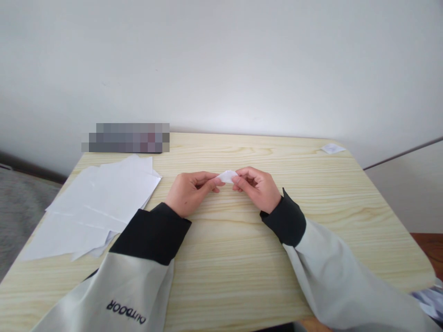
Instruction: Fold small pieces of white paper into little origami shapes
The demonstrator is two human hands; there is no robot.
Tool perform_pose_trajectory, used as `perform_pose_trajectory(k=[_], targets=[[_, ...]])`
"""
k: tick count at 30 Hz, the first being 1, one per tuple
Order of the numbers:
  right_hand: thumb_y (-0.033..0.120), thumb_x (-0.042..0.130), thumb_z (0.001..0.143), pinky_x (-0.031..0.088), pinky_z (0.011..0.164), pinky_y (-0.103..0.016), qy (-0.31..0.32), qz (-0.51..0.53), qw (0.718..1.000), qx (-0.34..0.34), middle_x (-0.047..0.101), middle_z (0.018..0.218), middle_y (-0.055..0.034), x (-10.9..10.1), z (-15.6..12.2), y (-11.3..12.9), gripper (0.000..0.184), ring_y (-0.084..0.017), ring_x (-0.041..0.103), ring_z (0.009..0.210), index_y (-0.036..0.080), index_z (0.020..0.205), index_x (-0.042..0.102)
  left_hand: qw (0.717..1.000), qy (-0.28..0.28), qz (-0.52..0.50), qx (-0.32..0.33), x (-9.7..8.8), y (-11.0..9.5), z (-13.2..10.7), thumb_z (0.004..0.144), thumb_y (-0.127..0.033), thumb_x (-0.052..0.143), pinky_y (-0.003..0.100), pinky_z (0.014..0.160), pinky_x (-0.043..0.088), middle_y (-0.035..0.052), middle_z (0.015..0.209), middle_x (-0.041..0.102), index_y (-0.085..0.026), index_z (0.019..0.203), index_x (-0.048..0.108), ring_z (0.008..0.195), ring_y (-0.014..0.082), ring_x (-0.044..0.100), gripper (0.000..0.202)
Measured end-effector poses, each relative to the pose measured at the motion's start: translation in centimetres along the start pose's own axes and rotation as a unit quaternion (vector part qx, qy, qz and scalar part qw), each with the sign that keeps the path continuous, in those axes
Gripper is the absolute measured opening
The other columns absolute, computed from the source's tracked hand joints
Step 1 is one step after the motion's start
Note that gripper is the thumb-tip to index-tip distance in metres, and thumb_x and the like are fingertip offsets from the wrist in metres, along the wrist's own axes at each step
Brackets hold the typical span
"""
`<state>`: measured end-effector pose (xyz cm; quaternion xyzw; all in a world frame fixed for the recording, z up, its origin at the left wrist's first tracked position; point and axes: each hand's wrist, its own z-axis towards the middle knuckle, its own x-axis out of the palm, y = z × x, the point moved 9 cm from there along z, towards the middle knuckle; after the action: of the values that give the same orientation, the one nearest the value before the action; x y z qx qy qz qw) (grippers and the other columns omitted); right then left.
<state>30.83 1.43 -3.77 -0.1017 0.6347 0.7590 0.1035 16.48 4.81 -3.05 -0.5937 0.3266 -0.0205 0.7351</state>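
A small folded piece of white paper point(227, 176) is held between both hands just above the middle of the pale wooden table point(242, 258). My left hand point(192, 192) pinches its left end with thumb and curled fingers. My right hand point(258, 187) pinches its right end the same way. Both forearms, in grey sleeves with black cuffs, rest on the table.
A loose pile of white paper sheets point(100, 203) lies on the table's left side. A small folded paper scrap point(332, 148) sits at the far right corner. A white wall stands behind the table. More paper point(431, 299) shows at the lower right edge.
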Motion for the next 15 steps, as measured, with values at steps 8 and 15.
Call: perform_pose_trajectory(k=[8,15], targets=[[0.045,0.062,0.079,0.052,0.055,-0.025,0.013,0.043,0.999,0.02,0.066,0.062,0.0,0.28,0.03,-0.29,0.027,-0.011,0.06,0.054,0.018,0.081,0.06,0.999,0.014,0.041,-0.005,0.07,-0.46,-0.22,0.083,-0.041,0.052,0.021,0.049,0.041,0.0008,0.058,0.069,-0.015,0.069,0.068,0.047,0.0108,0.055,0.033],[0.043,0.068,0.073,0.049,0.049,-0.023,0.027,0.107,0.992,0.059,0.067,0.062,0.0019,0.44,0.23,-0.85,0.033,-0.011,0.061,0.049,0.019,0.092,0.055,1.0,0.023,0.011,0.005,0.24,-0.38,-0.08,0.084,-0.041,0.051,0.022,0.048,0.037,-0.0007,0.057,0.063,-0.016,0.074,0.065,0.049,0.0105,0.05,0.031]])
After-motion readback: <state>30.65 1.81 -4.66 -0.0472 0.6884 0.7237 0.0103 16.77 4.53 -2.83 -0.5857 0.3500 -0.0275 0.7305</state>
